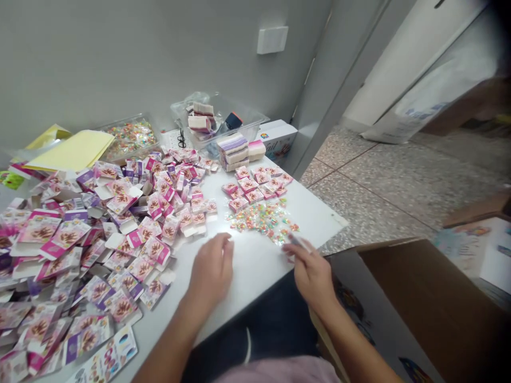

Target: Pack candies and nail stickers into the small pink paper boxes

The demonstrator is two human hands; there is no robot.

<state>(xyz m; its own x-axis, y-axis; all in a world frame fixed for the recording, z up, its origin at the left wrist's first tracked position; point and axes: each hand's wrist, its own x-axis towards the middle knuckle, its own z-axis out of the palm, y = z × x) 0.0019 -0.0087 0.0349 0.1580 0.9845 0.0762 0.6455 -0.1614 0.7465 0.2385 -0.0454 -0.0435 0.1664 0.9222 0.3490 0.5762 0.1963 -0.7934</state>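
My left hand (211,268) is over the white table with its back towards me. Its fingers are curled and the thumb lies alongside; anything inside them is hidden. My right hand (313,271) is at the table's right edge, fingers pinched around something small and pale that is too blurred to name. Just beyond it lie scattered small clear packets with orange and green bits (261,218). Small pink-and-white printed boxes (249,183) lie grouped behind the packets. To the left of my left hand spreads a large heap of similar pink and purple boxes (120,244).
Stacks of folded leaflets (232,151) stand at the back beside a clear plastic bin (249,127). Another tray (133,138) holds colourful packets near yellow sheets (72,150). Black scissors (181,139) lie between the containers. An open cardboard carton (431,298) stands at the right.
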